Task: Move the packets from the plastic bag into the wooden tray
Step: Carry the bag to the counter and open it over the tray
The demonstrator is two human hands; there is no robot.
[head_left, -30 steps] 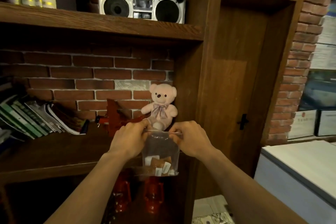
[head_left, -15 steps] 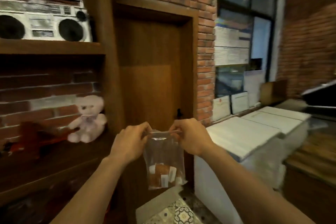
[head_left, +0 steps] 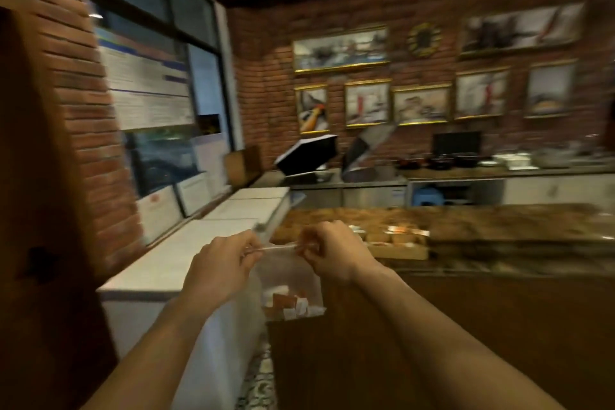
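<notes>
A clear plastic bag (head_left: 289,273) hangs in front of me, held by its top edge. My left hand (head_left: 222,263) pinches the left corner and my right hand (head_left: 327,251) pinches the right corner. Several brown and white packets (head_left: 289,304) lie at the bottom of the bag. A wooden tray (head_left: 397,251) with packets inside stands on the counter just beyond my right hand; the view is blurred, so its compartments are hard to make out.
White chest freezers (head_left: 186,253) run along the left under a window. A long wooden counter (head_left: 499,226) crosses the right half, with a dark front panel below. Framed pictures hang on the far brick wall. A brown door (head_left: 36,243) is at the far left.
My view has swung right, from the bookshelf with the teddy bear and radio to the counter area. Both hands kept hold of the bag's top throughout.
</notes>
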